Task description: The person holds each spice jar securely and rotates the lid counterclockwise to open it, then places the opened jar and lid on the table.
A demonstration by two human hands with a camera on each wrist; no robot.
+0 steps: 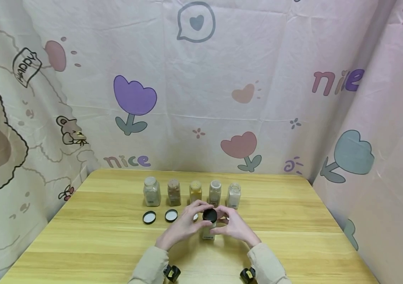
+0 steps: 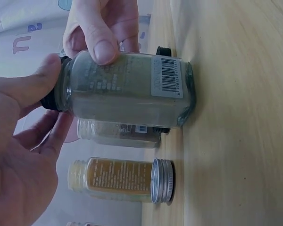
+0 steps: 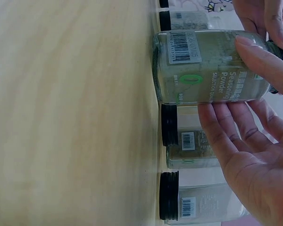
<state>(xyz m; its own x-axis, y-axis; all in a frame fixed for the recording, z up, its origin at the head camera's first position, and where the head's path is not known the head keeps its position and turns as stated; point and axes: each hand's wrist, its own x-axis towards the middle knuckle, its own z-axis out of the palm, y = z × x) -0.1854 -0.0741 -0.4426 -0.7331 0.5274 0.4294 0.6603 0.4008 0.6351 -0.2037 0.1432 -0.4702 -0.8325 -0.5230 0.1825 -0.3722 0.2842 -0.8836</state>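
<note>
A square glass jar of grey-green seasoning powder [image 3: 205, 70] stands on the table in front of me, a barcode label low on its side. Its black lid [image 1: 209, 215] is on the mouth. My left hand [image 1: 187, 223] grips that lid between thumb and fingers. Around the jar's body my right hand [image 1: 235, 227] has its thumb on one side and its fingers on the other, as the right wrist view shows. Behind the hands, a row holds a pale jar [image 1: 152, 193], a brown one [image 1: 174, 194], a yellow one [image 1: 196, 191] and others.
Upturned black lids with white linings, one on the left [image 1: 149, 217] and another beside it [image 1: 171, 215], lie before the row. A silver lid [image 2: 162, 181] lies by the yellow jar. At the row's right end stands a lidless white jar [image 1: 234, 196]. Printed curtains surround the wooden table [image 1: 98, 236].
</note>
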